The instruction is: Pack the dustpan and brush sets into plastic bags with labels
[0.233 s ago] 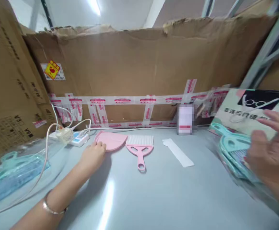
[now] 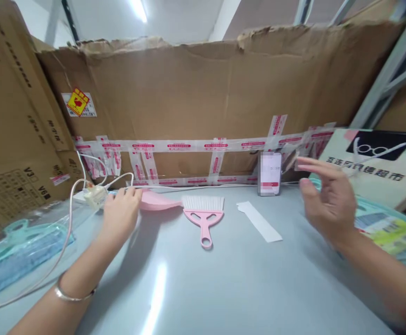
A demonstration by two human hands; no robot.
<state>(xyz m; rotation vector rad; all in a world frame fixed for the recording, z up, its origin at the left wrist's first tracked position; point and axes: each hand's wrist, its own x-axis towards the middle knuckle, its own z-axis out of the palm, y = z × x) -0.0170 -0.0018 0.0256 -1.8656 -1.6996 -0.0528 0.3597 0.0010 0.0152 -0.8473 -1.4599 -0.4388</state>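
My left hand (image 2: 122, 211), a silver bangle on its wrist, is closed on the left part of a pink dustpan (image 2: 159, 201). The pan is tilted, showing its curved side, and its handle is hidden by my fingers. Just to its right a small pink hand broom (image 2: 205, 221) lies flat, white bristles away from me, their left corner close to the dustpan's tip. Above the right side of the table my right hand (image 2: 328, 200) hovers with fingers apart and holds nothing. It is between a phone (image 2: 270, 174) and bagged turquoise items (image 2: 370, 211), partly covering the latter.
A white paper strip (image 2: 260, 222) lies right of the broom. Behind stands a taped cardboard wall (image 2: 189, 97). At the left are a power strip with plugs (image 2: 96, 196), a white cable (image 2: 68, 232) and a bagged turquoise brush set (image 2: 24, 246). A printed box (image 2: 384, 163) leans at the right.
My left hand has shifted left and slightly away, and the dustpan has tipped up from lying flat. My right hand has swung left from over the bagged turquoise items towards the phone.
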